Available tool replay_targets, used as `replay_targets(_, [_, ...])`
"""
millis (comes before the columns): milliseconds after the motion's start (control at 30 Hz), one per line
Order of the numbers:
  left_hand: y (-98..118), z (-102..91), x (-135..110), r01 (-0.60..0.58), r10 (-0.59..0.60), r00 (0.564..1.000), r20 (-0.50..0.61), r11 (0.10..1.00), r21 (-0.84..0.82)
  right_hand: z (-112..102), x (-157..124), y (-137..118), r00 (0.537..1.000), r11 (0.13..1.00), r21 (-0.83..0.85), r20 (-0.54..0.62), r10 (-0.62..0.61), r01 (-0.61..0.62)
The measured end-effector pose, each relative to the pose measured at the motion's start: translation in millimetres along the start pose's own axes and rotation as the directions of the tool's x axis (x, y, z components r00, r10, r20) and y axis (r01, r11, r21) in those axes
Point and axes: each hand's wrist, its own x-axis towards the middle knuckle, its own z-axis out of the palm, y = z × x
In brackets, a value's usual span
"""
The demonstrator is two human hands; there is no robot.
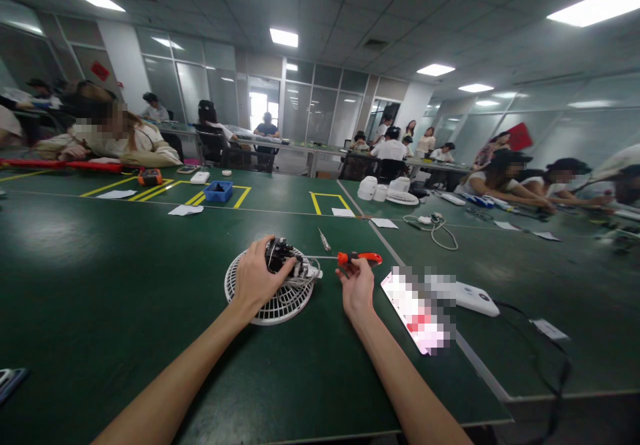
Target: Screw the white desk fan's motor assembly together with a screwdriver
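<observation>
A round white fan grille (280, 308) lies on the green table, with a black fan motor (281, 253) and its bundled pale wires (306, 271) on top. My left hand (257, 275) is wrapped over the motor's left side and steadies it, thumb across the front. In my right hand (359, 285) is a red and black screwdriver (367, 258), gripped by its handle. Its shaft lies level and points left at the motor; whether the tip touches a screw I cannot tell. A small slim screwdriver (324, 239) with a clear handle lies behind the shaft.
Right of my hand lie a lit phone (413, 311) and a white device (475, 298) with a black cord. Farther back are a blue bin (218, 191), white fan parts (367, 188), a coiled cable (440, 228) and paper slips. Several people sit at surrounding tables.
</observation>
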Motion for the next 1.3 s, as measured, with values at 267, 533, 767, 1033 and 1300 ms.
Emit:
replay_targets(267, [0.2,-0.8,0.5,0.017,-0.017,1.0,0.013,1.0,0.005,3.3,-1.8,2.2,0.998,0.997,-0.055,0.028,-0.059,0.06])
replay_targets(533, [-0.8,-0.3,0.2,0.019,-0.019,1.0,0.019,1.0,0.007,1.7,-0.9,-0.5,0.999,0.999,-0.015,0.006,-0.045,0.045])
replay_targets(767, [-0.3,-0.1,0.5,0.018,-0.019,1.0,0.011,1.0,0.006,1.5,0.7,5.3,0.995,0.991,-0.083,0.024,-0.101,0.103])
replay_targets(1033, [0.2,-0.5,0.2,0.009,-0.009,1.0,0.01,1.0,0.004,-0.5,0.8,1.0,0.998,0.997,-0.034,0.014,-0.066,0.067])
replay_targets(1300, [0.6,-1.2,-0.3,0.016,-0.016,1.0,0.02,1.0,0.004,3.9,-2.3,3.3,0.995,0.993,-0.065,0.039,-0.096,0.099])
